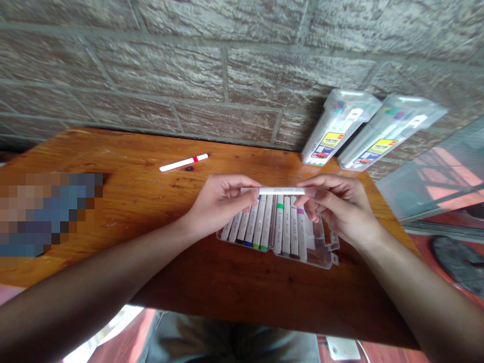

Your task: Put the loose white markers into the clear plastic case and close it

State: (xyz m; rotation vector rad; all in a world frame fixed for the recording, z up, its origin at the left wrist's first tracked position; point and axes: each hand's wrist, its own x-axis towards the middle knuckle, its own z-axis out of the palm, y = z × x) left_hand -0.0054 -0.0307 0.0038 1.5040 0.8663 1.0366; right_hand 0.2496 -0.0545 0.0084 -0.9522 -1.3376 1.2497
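Observation:
A white marker (282, 191) lies level between my two hands, above an opened clear plastic case. My left hand (227, 199) pinches its left end between thumb and fingers. At the other end, my right hand (336, 201) grips it the same way. Beneath them the clear case (317, 259) rests on the table, with several white markers (260, 224) lined up in both halves. Some of those markers show green, blue, black or purple bands. Part of the case is hidden by my hands. Farther back lies a single white marker with a red band (184, 162).
Two closed clear marker cases (325, 136) (381, 143) stand upright at the back right, against the stone-block wall (189, 65). The wooden table (124, 161) runs along that wall. A blurred-out patch (45, 217) covers the left side. A dark shoe (457, 262) is on the floor at right.

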